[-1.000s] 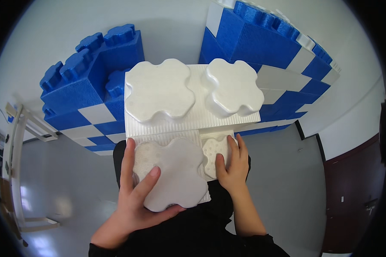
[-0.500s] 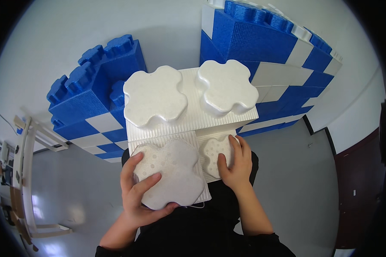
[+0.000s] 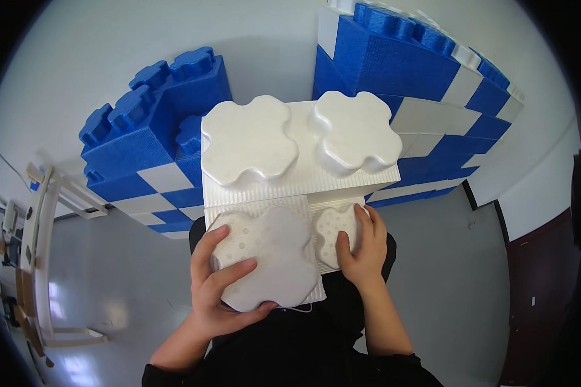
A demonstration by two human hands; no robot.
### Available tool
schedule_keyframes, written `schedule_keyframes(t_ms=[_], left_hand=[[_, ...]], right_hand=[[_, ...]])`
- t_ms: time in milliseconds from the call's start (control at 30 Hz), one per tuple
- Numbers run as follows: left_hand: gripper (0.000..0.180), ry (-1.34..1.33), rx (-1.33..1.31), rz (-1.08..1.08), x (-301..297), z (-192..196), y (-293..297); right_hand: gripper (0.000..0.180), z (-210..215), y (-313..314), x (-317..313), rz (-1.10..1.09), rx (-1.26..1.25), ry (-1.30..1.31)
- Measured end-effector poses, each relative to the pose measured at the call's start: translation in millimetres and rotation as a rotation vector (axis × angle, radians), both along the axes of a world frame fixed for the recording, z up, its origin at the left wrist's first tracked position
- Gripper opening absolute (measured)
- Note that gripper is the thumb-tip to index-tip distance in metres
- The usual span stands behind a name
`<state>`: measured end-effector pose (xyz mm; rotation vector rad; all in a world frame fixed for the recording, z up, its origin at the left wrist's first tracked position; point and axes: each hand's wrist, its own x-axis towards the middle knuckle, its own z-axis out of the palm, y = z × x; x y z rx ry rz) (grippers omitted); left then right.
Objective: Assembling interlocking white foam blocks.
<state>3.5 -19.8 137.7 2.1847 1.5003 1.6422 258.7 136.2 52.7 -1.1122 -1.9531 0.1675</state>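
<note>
Large white building blocks with four-lobed studs are stacked before me. My left hand (image 3: 221, 284) grips the clover-shaped stud of the near left block (image 3: 284, 255), fingers spread over its left side and thumb at its near edge. To the right and lower sits another white block (image 3: 334, 235), its stud dotted with small round dimples. My right hand (image 3: 368, 248) is curled on that stud's right side, thumb on top. Behind both lies a bigger white block (image 3: 303, 177) with two smooth raised studs; neither hand touches it. The undersides of the blocks are hidden.
Blue and white block walls stand at the back left (image 3: 132, 155) and back right (image 3: 432, 116). A white frame-like table (image 3: 48, 258) is at the far left. A dark red door (image 3: 539, 290) is at the right, above grey floor (image 3: 439, 277).
The whole view has shifted slightly, so the blocks and walls appear further right. Both hands keep their holds on the same studs.
</note>
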Motion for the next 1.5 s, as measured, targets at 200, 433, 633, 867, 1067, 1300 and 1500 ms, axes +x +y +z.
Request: schedule_keyframes(t_ms=[200,433,633,867,1067,1300,1500], left_hand=[[0.075,-0.013,-0.011,-0.005,-0.5,1.1,-1.5],[0.071,0.035,-0.035,-0.027,-2.1,0.9,0.3],[0.068,-0.056,-0.017,-0.021,3.9,0.3,-0.1],[0.066,-0.050,-0.013,-0.020,4.3,2.1,0.2],[0.065,-0.061,-0.008,-0.020,4.8,0.5,0.3],[0.065,-0.067,-0.005,-0.019,5.0,0.4,0.3],[0.065,-0.069,-0.009,-0.021,4.6,-0.6,0.3]], right_hand=[[0.062,0.6,-0.7,-0.7,-0.001,-0.016,0.001],[0.063,-1.0,-1.5,0.8,0.000,-0.021,0.012],[0.061,-2.1,-0.4,0.8,-0.001,-0.018,0.008],[0.061,-1.8,-0.5,1.4,0.002,-0.021,0.019],[0.061,-1.6,-0.6,2.1,0.001,-0.019,0.016],[0.062,-1.1,-0.9,1.6,-0.003,-0.014,0.013],[0.062,-1.2,-0.4,1.6,0.002,-0.016,0.016]])
